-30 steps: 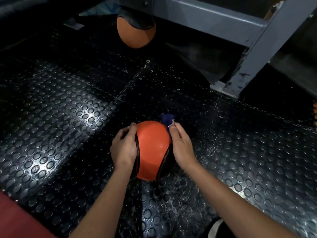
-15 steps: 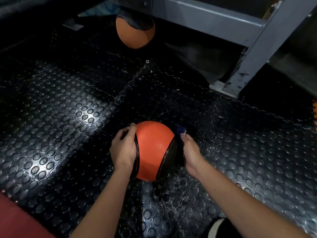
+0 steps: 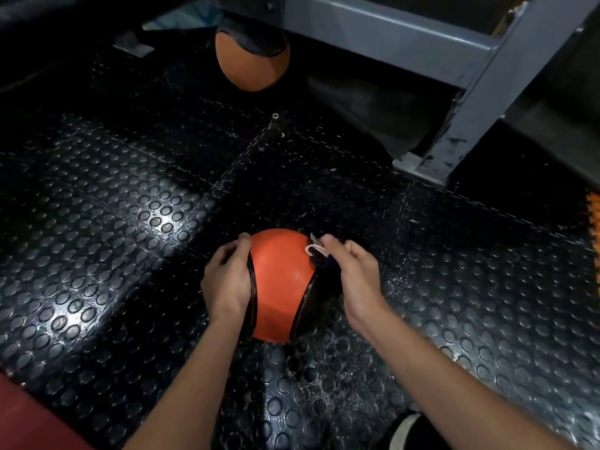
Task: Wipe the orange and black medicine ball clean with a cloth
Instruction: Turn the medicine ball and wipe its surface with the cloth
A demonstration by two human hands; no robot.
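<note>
A black rubber floor [image 3: 107, 228] with raised round studs fills the view, glossy under a patch of light on the left and speckled with pale flecks and droplets on the right. At the top right a grey steel frame [image 3: 467, 69] stands on the floor, its angled leg ending in a scuffed foot plate. A second orange and black ball [image 3: 252, 61] sits near the top, partly under the frame's crossbar.

The orange and black medicine ball [image 3: 281, 284] rests on the floor in the lower middle, between the person's two hands. The left hand [image 3: 227, 280] is cupped against the ball's left side over the black seam, fingers curled round the curve and thumb near the top. The right hand [image 3: 354, 274] is at the ball's upper right, its fingers curled round a dark blue cloth [image 3: 324, 263] with a small white tag showing at the thumb; the cloth lies against the ball's black right panel. Both bare forearms reach in from the bottom edge. A dark shoe [image 3: 409, 430] with a white sole edge shows at the bottom right, and a red surface [image 3: 29, 420] fills the bottom left corner.
</note>
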